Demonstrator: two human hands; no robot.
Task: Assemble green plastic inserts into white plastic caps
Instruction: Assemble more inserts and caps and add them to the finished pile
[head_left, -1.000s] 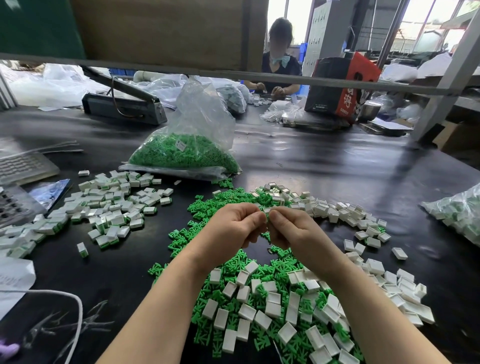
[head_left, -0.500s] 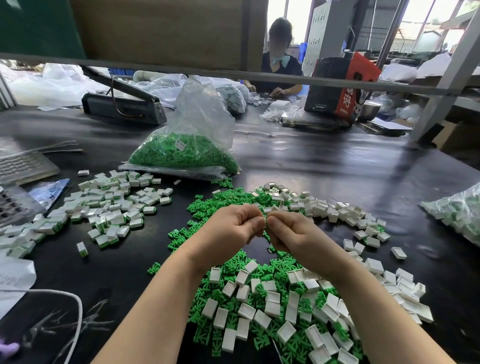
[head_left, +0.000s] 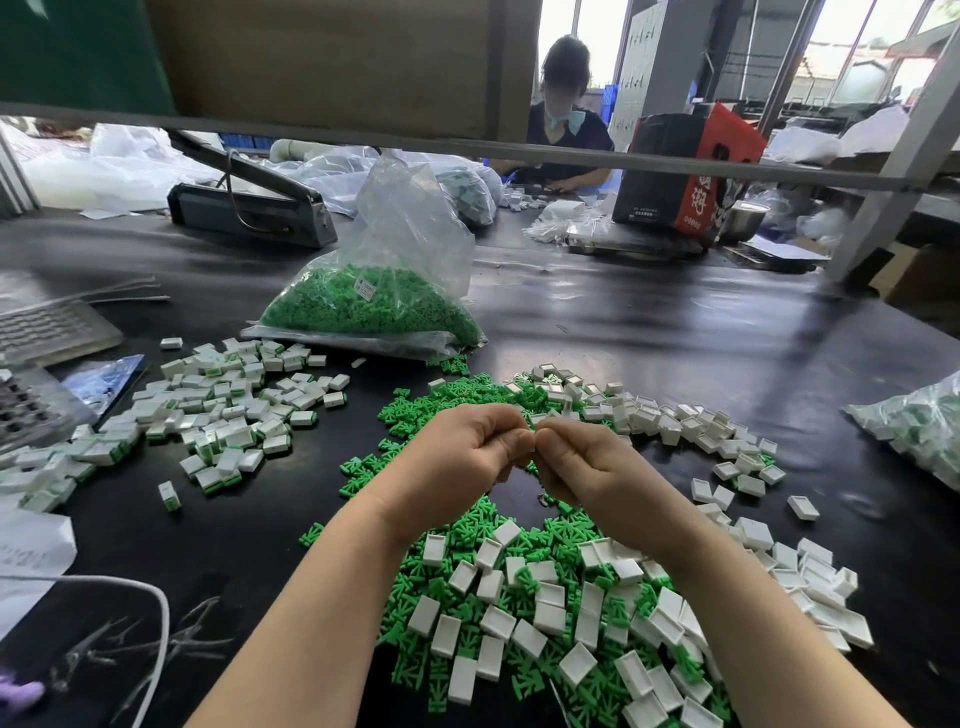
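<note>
My left hand (head_left: 462, 452) and my right hand (head_left: 587, 467) meet fingertip to fingertip above the black table, pinching a small white cap (head_left: 535, 422) between them; most of the piece is hidden by my fingers. Below and around my hands lies a heap of loose green inserts (head_left: 467, 597) mixed with empty white caps (head_left: 524, 636). More empty caps (head_left: 670, 426) curve round to the right. A pile of assembled caps (head_left: 228, 415), white with green showing, lies to the left.
A clear bag of green inserts (head_left: 374, 306) stands behind the piles. Another bag of parts (head_left: 919, 426) lies at the right edge. Keypad-like trays (head_left: 47, 327) and a white cable (head_left: 150, 613) sit at the left. A heat sealer (head_left: 249, 208) and a seated person (head_left: 566, 135) are at the back.
Both hands have stayed together over the same spot, with only small shifts of the fingers on the pinched piece.
</note>
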